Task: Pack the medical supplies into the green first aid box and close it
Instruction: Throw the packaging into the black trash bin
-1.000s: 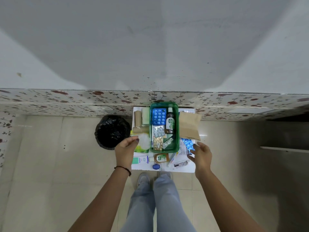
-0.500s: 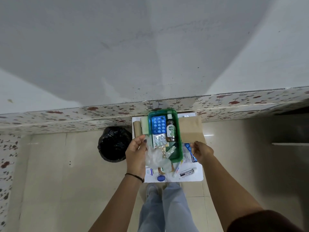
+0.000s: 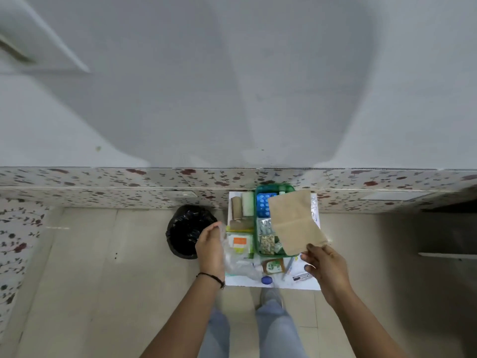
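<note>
The green first aid box [image 3: 256, 220] stands open on a small white table [image 3: 273, 284], holding blue pill strips [image 3: 262, 204] and foil blister packs [image 3: 265, 228]. My right hand [image 3: 324, 264] pinches the near corner of a brown paper envelope [image 3: 294, 220] and holds it over the right half of the box. My left hand [image 3: 210, 245] grips a clear plastic bag [image 3: 237, 262] at the table's left edge. Bandage rolls [image 3: 242, 206] lie left of the box. A brown antiseptic bottle [image 3: 273, 266] lies in front of it.
A bin lined with a black bag [image 3: 187, 232] stands on the floor left of the table. A flower-patterned wall strip [image 3: 129, 184] runs behind. A yellow-green pack with an orange label [image 3: 240, 241], a blue cap [image 3: 266, 280] and a pen [image 3: 287, 268] lie on the table.
My right hand took the brown envelope from the box's right side and lifted it over the box. My left hand picked up the clear plastic bag and drew it to the left.
</note>
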